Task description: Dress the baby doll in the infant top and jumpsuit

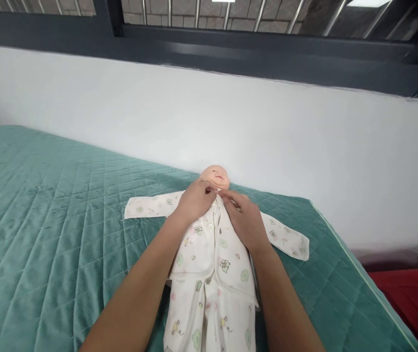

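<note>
A baby doll (216,176) lies on its back, head toward the wall, dressed in a white printed long-sleeved top (227,244) and matching trousers (190,318). Both sleeves spread out to the sides. At the collar, just under the doll's chin, my left hand (198,198) pinches the left edge of the top's front opening. My right hand (243,215) pinches the other edge close beside it, fingertips nearly meeting. The front edges run down the middle, with a small button visible on the chest. What lies between my fingertips is too small to make out.
A green quilted cover (66,220) spreads under the doll. Behind it rises a white wall (194,117) with a dark window frame (231,49) and metal bars above. The bed's right edge slopes down toward a red object (410,293).
</note>
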Available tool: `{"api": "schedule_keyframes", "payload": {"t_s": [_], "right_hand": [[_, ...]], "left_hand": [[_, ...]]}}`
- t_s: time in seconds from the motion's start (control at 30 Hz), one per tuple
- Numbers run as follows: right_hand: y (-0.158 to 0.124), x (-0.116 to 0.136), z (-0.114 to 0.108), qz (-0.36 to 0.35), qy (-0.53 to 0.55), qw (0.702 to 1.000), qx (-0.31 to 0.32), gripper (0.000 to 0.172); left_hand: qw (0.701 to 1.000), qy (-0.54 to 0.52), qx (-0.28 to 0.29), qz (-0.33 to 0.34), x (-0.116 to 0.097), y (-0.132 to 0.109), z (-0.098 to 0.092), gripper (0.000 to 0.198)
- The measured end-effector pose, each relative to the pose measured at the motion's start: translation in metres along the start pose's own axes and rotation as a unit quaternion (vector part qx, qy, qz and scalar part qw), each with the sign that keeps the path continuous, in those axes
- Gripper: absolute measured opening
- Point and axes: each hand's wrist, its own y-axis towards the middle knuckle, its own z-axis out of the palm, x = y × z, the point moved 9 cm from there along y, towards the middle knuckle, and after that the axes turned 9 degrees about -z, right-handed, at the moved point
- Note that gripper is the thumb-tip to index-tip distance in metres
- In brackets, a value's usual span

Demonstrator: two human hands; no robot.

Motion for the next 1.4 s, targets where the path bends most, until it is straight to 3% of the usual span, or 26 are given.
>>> {"api": "schedule_keyframes", "payload": {"t_s": [0.13,0.23,0.4,0.5,0.63,0.7,0.9,1.07,1.23,1.4], "right_hand": [[-0.018,0.005,0.001,0.019,0.031,0.999,0.003,0.031],[-0.044,0.014,-0.007,0.029,0.03,0.997,-0.065,0.028],[-0.071,0.048,-0.017,-0.059,-0.024,0.988,-0.142,0.021],[-0.064,0.049,-0.015,-0.052,-0.044,0.989,-0.131,0.018],[-0.045,0.027,-0.007,0.028,-0.017,0.997,-0.073,0.023],[-0.04,0.019,-0.002,0.056,0.0,0.997,-0.047,0.029],[-0.04,0.012,-0.001,0.096,-0.02,0.995,-0.03,0.023],[-0.042,0.007,-0.004,0.12,0.041,0.991,-0.045,0.016],[-0.043,0.001,-0.007,0.142,0.152,0.975,-0.08,0.015],[-0.043,-0.007,-0.003,0.155,0.23,0.957,-0.087,0.023]], "left_hand": [[1.0,0.015,-0.008,-0.004,0.001,0.0,0.001,0.017],[1.0,0.004,-0.005,0.002,-0.002,-0.004,-0.001,0.017],[1.0,-0.023,0.002,0.016,-0.005,-0.013,-0.004,0.022],[0.998,-0.049,-0.025,0.037,-0.006,-0.022,-0.009,0.026],[0.99,-0.067,-0.11,0.056,-0.003,-0.041,-0.023,0.02],[0.989,-0.077,-0.118,0.049,-0.001,-0.048,-0.025,0.017],[0.994,-0.088,-0.061,0.034,-0.006,-0.055,-0.022,0.017],[0.995,-0.086,0.016,0.037,-0.01,-0.055,-0.016,0.011],[0.997,-0.034,-0.027,0.056,-0.026,-0.058,-0.02,0.011],[0.989,-0.145,0.012,0.005,-0.026,-0.059,-0.015,0.015]]}}
